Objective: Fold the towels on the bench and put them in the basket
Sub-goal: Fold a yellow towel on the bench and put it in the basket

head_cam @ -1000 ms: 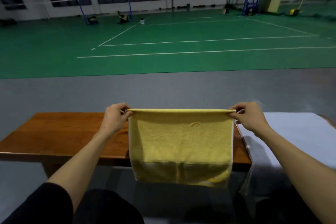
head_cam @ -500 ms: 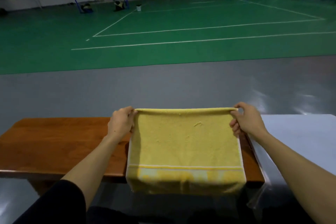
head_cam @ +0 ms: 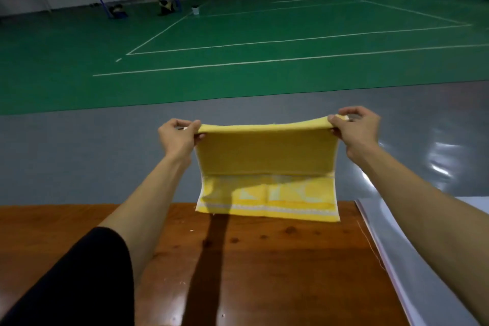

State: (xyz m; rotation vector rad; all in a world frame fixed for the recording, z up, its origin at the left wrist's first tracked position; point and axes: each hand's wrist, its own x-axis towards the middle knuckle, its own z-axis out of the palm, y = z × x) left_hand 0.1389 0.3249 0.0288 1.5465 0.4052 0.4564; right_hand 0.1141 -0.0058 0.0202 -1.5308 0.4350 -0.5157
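Note:
A yellow towel [head_cam: 267, 156] with a pale patterned band near its lower edge hangs doubled over in the air, above the far edge of the brown wooden bench [head_cam: 264, 259]. My left hand [head_cam: 178, 137] pinches its top left corner and my right hand [head_cam: 356, 130] pinches its top right corner, holding the top edge stretched between them. The towel's lower edge hangs just above the bench top. No basket is in view.
A grey-white sheet or board [head_cam: 423, 259] lies along the bench's right side. Beyond the bench is grey floor, then a green court with white lines, net posts and bags far back.
Both hands have lifted the towel up and away from me, from hanging over the bench's near edge to above its far edge. The view has tilted down over the bench.

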